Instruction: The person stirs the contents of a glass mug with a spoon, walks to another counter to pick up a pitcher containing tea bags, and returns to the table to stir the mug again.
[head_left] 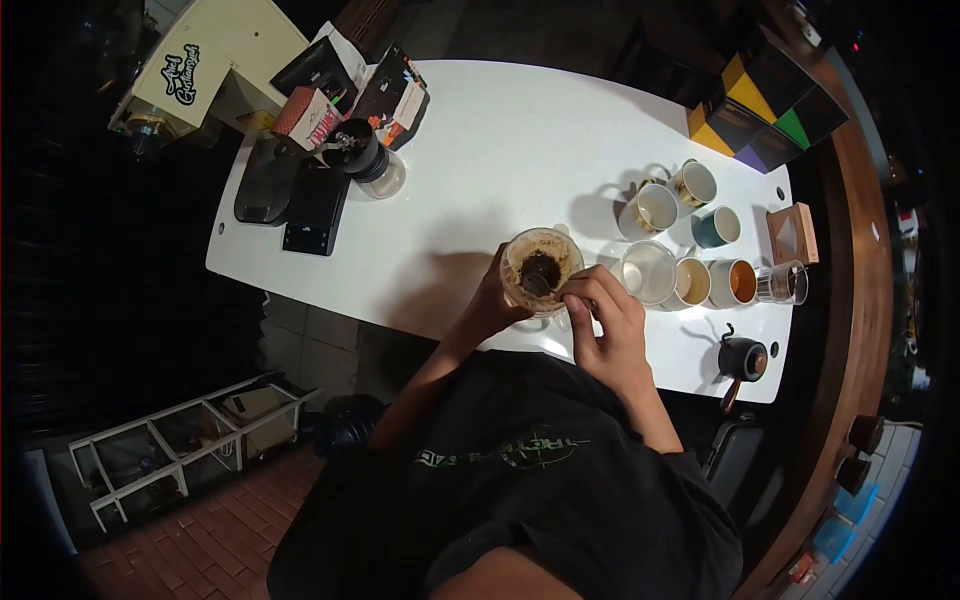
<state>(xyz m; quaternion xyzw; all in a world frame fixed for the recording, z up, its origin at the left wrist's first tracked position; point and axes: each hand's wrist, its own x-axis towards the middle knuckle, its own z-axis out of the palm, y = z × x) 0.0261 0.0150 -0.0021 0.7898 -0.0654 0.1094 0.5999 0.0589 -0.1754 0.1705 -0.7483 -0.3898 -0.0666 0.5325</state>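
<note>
My left hand (497, 300) is wrapped around the side of a clear coffee dripper (516, 240) above the table's near edge. Its inner wall is stained brown, and dark coffee grounds (545, 264) lie at the bottom. Over the dripper's right rim, my right hand (608, 318) is closed in a pinch on what looks like a small spoon (538, 285), whose rounded end reaches into the grounds. Most of the spoon's handle is hidden by my fingers. Just right of my right hand stands a wide clear glass container (648, 272).
Several cups, including a white mug (655, 209) and an orange-lined cup (741, 281), stand on the white table (480, 130). A black kettle (742, 358) is at the right corner. A hand grinder (380, 176), black scale (316, 212) and coffee bags (397, 95) are at left.
</note>
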